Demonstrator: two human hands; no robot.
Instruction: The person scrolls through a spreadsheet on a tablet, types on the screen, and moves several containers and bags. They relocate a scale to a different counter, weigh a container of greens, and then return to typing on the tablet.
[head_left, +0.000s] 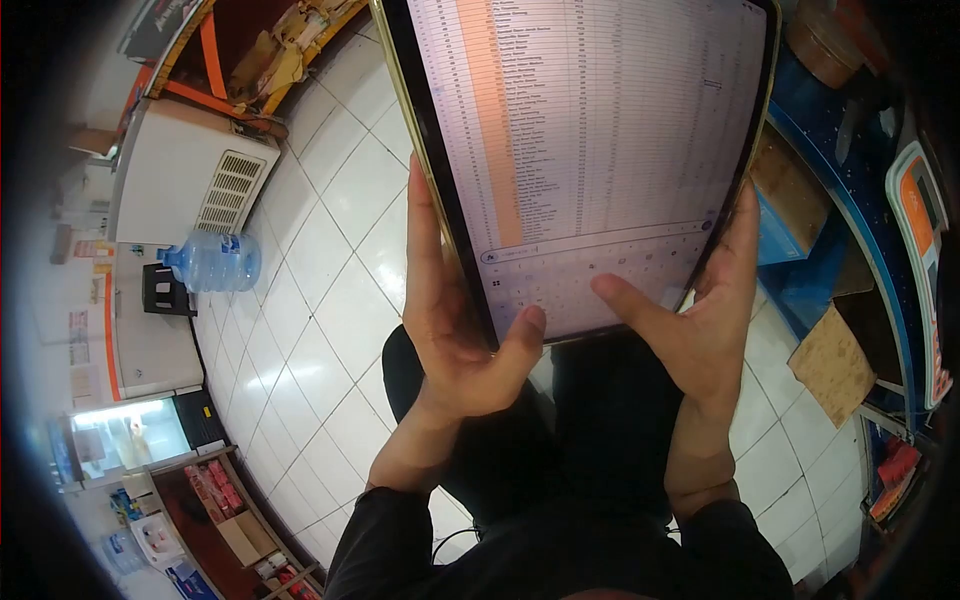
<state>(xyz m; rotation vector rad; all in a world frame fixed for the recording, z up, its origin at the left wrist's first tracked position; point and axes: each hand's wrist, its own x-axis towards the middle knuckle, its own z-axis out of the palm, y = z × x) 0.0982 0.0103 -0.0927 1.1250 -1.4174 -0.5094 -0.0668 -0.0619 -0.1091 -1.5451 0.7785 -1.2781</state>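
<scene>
A large tablet (620, 130) in a yellowish case is held upright over my lap. Its screen shows a long spreadsheet with one orange column, and an on-screen keyboard fills the lower part. My left hand (455, 330) grips the lower left edge, fingers behind and thumb over the keyboard's left side. On the opposite edge, my right hand (700, 320) holds the lower right corner, its thumb reaching in over the middle of the keys. The fingers behind the tablet are mostly hidden.
White floor tiles (310, 270) surround my legs. To the left lies a blue water jug (215, 262) near a white vented cabinet (190, 175). On the right stand a blue counter (835, 170) with an orange-and-white device (915, 195) and a cardboard piece (832, 365) below.
</scene>
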